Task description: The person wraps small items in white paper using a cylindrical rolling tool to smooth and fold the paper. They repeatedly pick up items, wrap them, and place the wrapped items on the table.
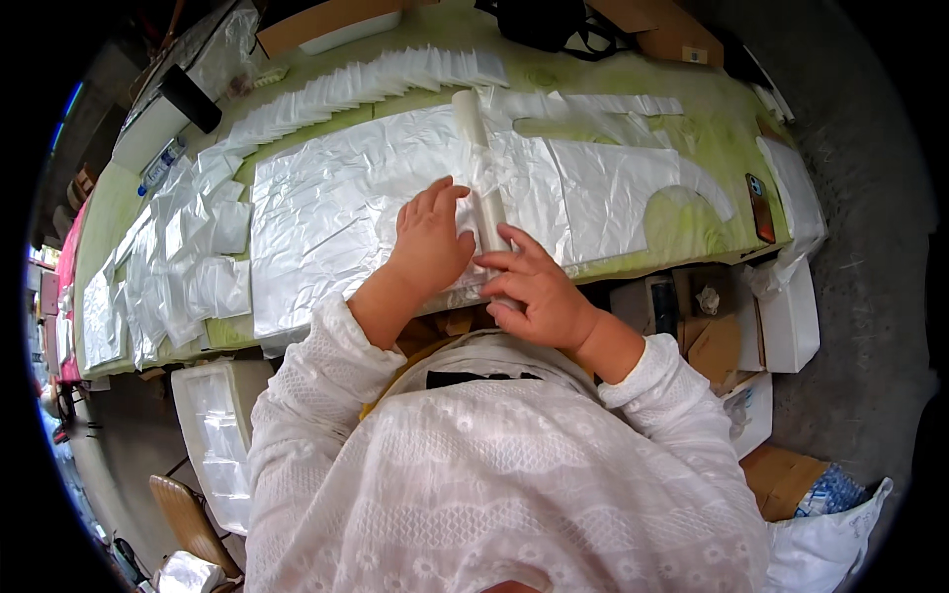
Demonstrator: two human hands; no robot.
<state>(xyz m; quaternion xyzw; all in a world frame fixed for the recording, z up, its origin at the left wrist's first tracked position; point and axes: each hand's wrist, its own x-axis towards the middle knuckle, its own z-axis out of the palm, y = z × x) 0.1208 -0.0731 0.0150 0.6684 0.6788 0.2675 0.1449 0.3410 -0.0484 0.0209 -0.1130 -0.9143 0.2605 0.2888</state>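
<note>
A pale, narrow tube (471,119) lies lengthwise across a large flat white plastic bag (326,198), with crumpled thin film about its middle. Just left of the tube is my left hand (430,237), its fingers stretched and slightly bent over the bag, the thumb apart and near the tube. My right hand (539,292) rests at the tube's near end, fingers spread across it without wrapping round it. To the right, the film continues into a flat bag section (603,203) with a curved, handle-like strip.
Folded white bags (366,84) form a row along the back. Further small folded bags (178,247) cover the left side, near a plastic bottle (163,163). A phone (760,208) lies by the right edge. White boxes (786,316) stand below the table at right.
</note>
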